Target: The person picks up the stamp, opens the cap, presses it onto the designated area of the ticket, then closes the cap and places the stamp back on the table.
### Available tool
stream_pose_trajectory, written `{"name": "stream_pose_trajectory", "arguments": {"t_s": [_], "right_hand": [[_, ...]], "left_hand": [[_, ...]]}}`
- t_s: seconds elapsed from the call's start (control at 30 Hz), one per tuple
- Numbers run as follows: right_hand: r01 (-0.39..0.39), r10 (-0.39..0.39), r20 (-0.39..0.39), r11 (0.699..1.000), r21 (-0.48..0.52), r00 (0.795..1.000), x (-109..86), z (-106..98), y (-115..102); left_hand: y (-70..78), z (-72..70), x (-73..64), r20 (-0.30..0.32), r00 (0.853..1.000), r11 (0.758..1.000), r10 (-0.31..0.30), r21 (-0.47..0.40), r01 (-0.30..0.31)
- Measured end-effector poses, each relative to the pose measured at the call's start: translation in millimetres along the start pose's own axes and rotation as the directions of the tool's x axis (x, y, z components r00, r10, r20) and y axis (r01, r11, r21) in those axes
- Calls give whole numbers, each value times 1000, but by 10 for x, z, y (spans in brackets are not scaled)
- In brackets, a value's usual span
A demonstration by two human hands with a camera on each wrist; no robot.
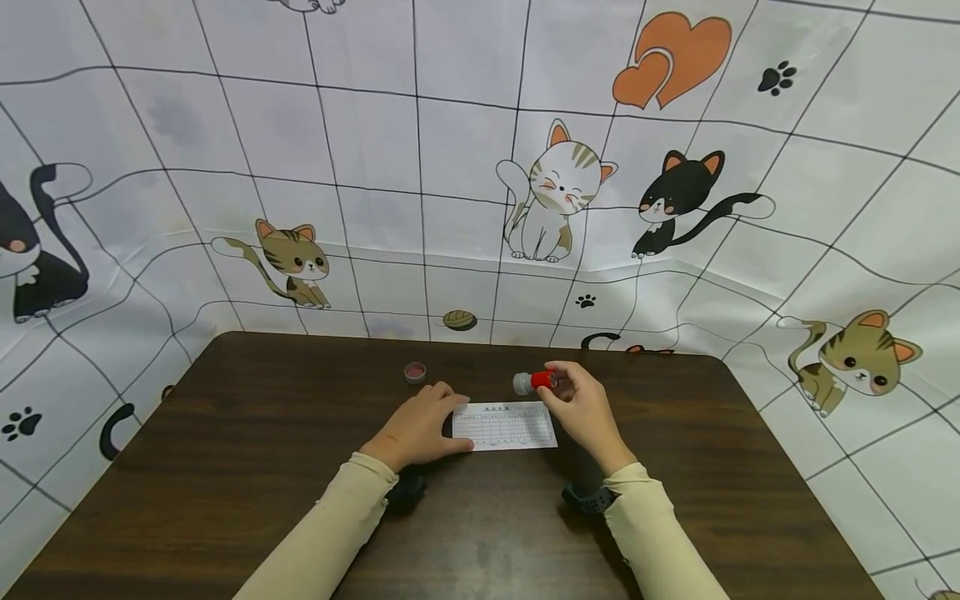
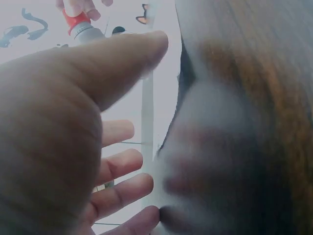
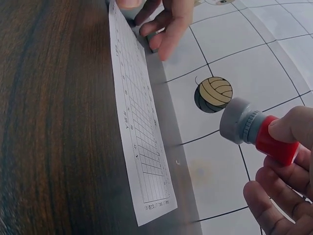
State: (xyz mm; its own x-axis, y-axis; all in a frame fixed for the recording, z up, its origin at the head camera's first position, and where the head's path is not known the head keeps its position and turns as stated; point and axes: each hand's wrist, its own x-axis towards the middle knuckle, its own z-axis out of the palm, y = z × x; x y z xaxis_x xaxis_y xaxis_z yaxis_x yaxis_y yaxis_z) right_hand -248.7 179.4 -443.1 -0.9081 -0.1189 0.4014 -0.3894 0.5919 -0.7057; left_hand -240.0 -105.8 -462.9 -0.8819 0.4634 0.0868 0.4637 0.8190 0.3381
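Right hand (image 1: pixel 587 410) pinching the red-and-grey stamp (image 3: pixel 260 131) near the far edge of the printed sheet (image 1: pixel 504 426), my left hand (image 1: pixel 424 425) spread at its left edge, round container (image 1: pixel 415 373) just beyond, tabletop (image 1: pixel 247 450) running wide either side

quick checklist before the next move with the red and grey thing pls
1. Right hand grips the red-and-grey piece by its red part: ok.
2. Grey end turned down toward the sheet: not ok, it points sideways.
3. Sheet on the table, printed side up: ok.
4. Left hand at the sheet's left edge: ok.
5. Left hand pressing firmly enough to steady it: cannot tell.
6. Small round container off the sheet: ok, it sits beyond the left hand.
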Motion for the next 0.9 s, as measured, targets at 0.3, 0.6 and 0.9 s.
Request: {"name": "stream_pose_trajectory", "arguments": {"t_s": [0.3, 0.6, 0.9], "right_hand": [[16, -15, -24, 999, 38, 1000, 30, 5, -12], [-32, 34, -23, 996, 86, 999, 28, 9, -6], [-38, 39, -9, 993, 111, 999, 16, 5, 4]], "left_hand": [[-7, -29, -8, 36, 999, 999, -30, -39, 32], [19, -38, -18, 61, 997, 998, -48, -37, 51], [3, -17, -14, 51, 998, 999, -35, -29, 36]]}}
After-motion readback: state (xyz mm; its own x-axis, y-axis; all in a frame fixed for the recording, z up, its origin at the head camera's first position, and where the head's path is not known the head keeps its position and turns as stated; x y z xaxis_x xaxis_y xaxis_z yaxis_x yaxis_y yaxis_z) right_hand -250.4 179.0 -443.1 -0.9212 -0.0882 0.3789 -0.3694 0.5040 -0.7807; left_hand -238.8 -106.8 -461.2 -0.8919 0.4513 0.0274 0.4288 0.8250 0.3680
